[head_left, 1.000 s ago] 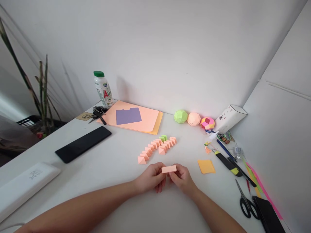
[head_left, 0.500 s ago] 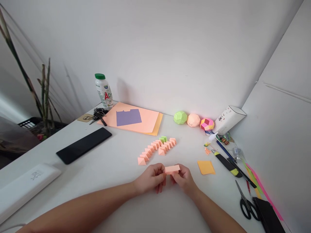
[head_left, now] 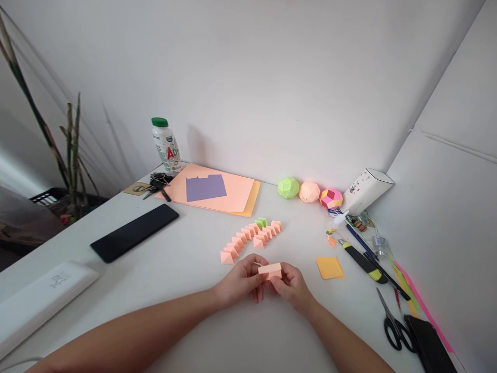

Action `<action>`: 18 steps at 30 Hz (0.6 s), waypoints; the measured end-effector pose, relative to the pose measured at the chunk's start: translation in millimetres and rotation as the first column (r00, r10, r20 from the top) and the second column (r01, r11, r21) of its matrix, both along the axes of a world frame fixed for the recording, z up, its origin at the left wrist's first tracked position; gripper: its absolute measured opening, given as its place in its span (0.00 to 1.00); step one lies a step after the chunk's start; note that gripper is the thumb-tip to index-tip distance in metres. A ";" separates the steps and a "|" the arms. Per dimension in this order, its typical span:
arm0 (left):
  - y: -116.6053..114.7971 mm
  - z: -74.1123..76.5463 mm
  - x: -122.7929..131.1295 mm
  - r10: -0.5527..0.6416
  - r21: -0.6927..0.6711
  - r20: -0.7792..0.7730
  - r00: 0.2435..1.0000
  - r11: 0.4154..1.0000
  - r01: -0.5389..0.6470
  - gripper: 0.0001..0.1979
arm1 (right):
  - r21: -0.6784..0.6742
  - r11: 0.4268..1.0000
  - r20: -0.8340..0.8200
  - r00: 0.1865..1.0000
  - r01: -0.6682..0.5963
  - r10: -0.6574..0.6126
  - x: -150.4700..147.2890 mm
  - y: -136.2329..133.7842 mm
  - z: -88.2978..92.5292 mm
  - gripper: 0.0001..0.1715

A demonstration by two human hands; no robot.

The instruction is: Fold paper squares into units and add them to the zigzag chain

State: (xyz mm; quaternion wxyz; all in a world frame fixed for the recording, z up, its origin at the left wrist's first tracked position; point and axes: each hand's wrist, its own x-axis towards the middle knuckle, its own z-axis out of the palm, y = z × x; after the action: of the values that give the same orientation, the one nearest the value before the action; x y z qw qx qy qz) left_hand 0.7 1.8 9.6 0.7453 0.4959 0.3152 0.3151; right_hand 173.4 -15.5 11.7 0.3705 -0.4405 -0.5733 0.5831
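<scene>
Between my two hands is a small folded piece of peach paper (head_left: pixel 270 271), held just above the white table. My left hand (head_left: pixel 243 278) pinches its left end, thumb in front. At its right end, my right hand (head_left: pixel 292 284) grips it with thumb and fingers. Beyond my hands stand two rows of folded peach paper units (head_left: pixel 241 237), with a few green paper units (head_left: pixel 261 222) at the far end. A square of orange paper (head_left: pixel 330 268) lies to the right of my right hand.
Scissors (head_left: pixel 396 324), a utility knife (head_left: pixel 363 261) and pens line the right side. Three paper balls (head_left: pixel 309 192) sit by the wall. At left are a black phone-like slab (head_left: pixel 135 233), a white device (head_left: pixel 42 300), keys (head_left: pixel 158 182), a bottle (head_left: pixel 166 145) and stacked peach sheets (head_left: pixel 238 191).
The folded peach paper has shifted slightly left and its lower flap shows more. My left fingers have moved up behind it, while my right hand's grip is slightly changed.
</scene>
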 end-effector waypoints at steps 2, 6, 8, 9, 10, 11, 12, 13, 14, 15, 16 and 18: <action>1.0 -0.9 -0.2 -0.002 -0.004 0.015 1.000 1.000 0.002 0.17 | -0.001 0.999 0.002 0.999 0.040 -0.040 2.4 0.5 -3.2 0.07; 2.0 -2.0 -1.0 0.008 -0.004 -0.014 1.000 1.000 -0.008 0.18 | 0.065 0.987 -0.075 0.987 0.146 -0.141 6.4 -0.8 -10.1 0.10; 2.0 -2.1 -1.6 0.006 -0.010 -0.032 0.999 1.000 -0.006 0.18 | 0.134 0.976 -0.125 0.980 0.173 -0.157 6.2 -2.6 -11.2 0.09; 2.0 -2.1 -1.9 0.005 -0.016 -0.040 0.999 1.000 -0.006 0.18 | 0.171 0.971 -0.125 0.981 0.168 -0.148 5.6 -3.4 -11.0 0.07; 2.0 -2.2 -2.3 0.003 -0.023 -0.048 0.999 1.000 -0.004 0.18 | 0.209 0.966 -0.106 0.986 0.151 -0.131 4.9 -3.9 -10.5 0.05; 1.9 -2.3 -2.7 0.001 -0.028 -0.055 0.998 1.000 -0.003 0.18 | 0.244 0.962 -0.073 0.991 0.125 -0.111 4.1 -4.0 -10.0 0.04; 1.9 -2.5 -3.1 0.000 -0.029 -0.062 0.998 1.000 -0.001 0.19 | 0.274 0.956 -0.038 0.995 0.102 -0.095 3.5 -3.8 -9.7 0.04; 1.9 -2.8 -3.4 -0.002 -0.027 -0.065 0.998 1.000 0.000 0.19 | 0.299 0.950 -0.012 0.996 0.088 -0.088 3.0 -3.2 -9.6 0.06; 1.8 -3.2 -3.6 -0.003 -0.024 -0.063 0.998 1.000 0.002 0.19 | 0.318 0.944 0.005 0.996 0.083 -0.089 2.8 -2.3 -9.8 0.08; 1.8 -3.4 -3.7 -0.006 -0.022 -0.060 0.998 1.000 0.005 0.20 | 0.332 0.940 0.013 0.996 0.081 -0.090 2.8 -1.2 -10.4 0.09; 1.8 -3.6 -3.7 -0.008 -0.019 -0.057 0.998 1.000 0.007 0.20 | 0.340 0.937 0.019 0.996 0.076 -0.088 3.1 -0.1 -11.2 0.10; 1.5 -3.2 -3.2 -0.013 -0.020 -0.060 0.998 1.000 0.012 0.22 | 0.348 0.936 0.030 0.997 0.056 -0.071 4.3 1.6 -12.8 0.10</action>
State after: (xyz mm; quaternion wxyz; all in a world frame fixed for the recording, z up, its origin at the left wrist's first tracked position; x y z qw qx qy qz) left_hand -2.5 3.3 6.4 0.7422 0.4997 0.3376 0.2923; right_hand 177.7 -13.8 -1.1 0.4487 -0.3990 -0.6602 0.4512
